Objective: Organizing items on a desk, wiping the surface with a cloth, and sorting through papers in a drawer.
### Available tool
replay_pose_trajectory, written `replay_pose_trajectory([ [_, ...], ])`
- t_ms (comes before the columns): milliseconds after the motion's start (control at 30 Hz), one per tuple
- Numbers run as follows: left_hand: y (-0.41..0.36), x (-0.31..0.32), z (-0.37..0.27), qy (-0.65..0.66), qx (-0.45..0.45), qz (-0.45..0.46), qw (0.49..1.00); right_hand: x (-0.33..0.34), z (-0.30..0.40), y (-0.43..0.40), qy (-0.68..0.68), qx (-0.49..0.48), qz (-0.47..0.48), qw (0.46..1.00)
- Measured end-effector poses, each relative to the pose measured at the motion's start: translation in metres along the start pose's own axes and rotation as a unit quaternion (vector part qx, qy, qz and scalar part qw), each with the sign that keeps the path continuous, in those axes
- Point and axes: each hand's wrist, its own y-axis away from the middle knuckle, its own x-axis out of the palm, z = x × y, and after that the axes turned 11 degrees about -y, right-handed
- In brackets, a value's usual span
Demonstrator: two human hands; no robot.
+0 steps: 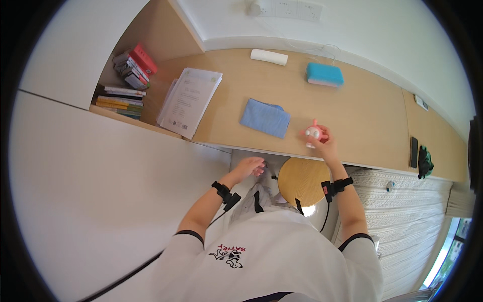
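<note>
My right hand (328, 145) grips a small pink toy figure (314, 132) with big white eyes, close to the front edge of the wooden desk (362, 117). Part of the toy is hidden by my fingers. Left of it on the desktop lies a folded blue cloth (265, 118), not touched by either hand. My left hand (249, 167) hangs in the air just off the desk's front edge, its fingers loosely curled with nothing visible in them. Below and between my hands is a round wooden stool (303, 181).
Printed papers (190, 102) are stacked at the left, beside books (136, 70) in a shelf nook. Toward the wall are a white roll (269, 57) and a blue soft pack (325, 74). A dark phone-like slab (414, 152) and a dark green object (425, 162) sit far right.
</note>
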Motion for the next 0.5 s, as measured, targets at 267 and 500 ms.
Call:
replay_pose_trajectory([
  [267, -0.08, -0.059, 0.123, 0.588, -0.007, -0.286, 0.757, 0.002, -0.017, -0.008, 0.09, 0.037, -0.158, 0.983],
  [500, -0.104, -0.017, 0.078, 0.666, -0.051, -0.295, 0.684, -0.02, -0.003, -0.012, 0.007, 0.164, -0.144, 0.976],
])
